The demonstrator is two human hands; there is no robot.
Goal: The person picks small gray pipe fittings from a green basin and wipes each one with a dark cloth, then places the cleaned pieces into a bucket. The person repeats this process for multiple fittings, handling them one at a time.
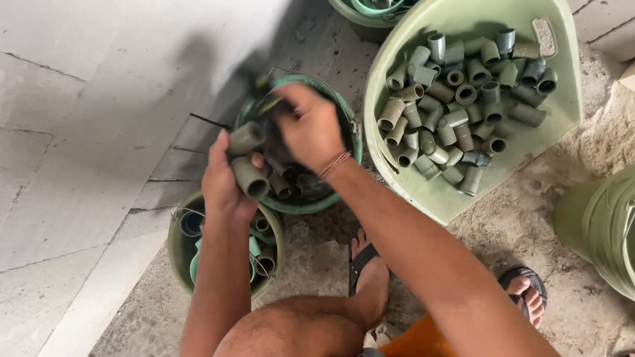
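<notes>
My left hand (223, 184) grips a grey-green plastic pipe elbow (249, 159), held over a small green bucket (350, 133) that holds dark fittings. My right hand (309, 130) hovers over the same bucket, fingers closed around a blurred dark tool or brush (267, 103) next to the elbow. A thread bracelet circles my right wrist. Below the left hand stands another small bucket (179, 254) with a few fittings inside.
A large pale green basin (557, 105) to the right is full of several grey pipe fittings (457, 113). Another bucket (346, 7) sits at the top, a large green bucket (601, 218) at the right edge. My sandalled feet rest on sandy concrete; a block wall fills the left.
</notes>
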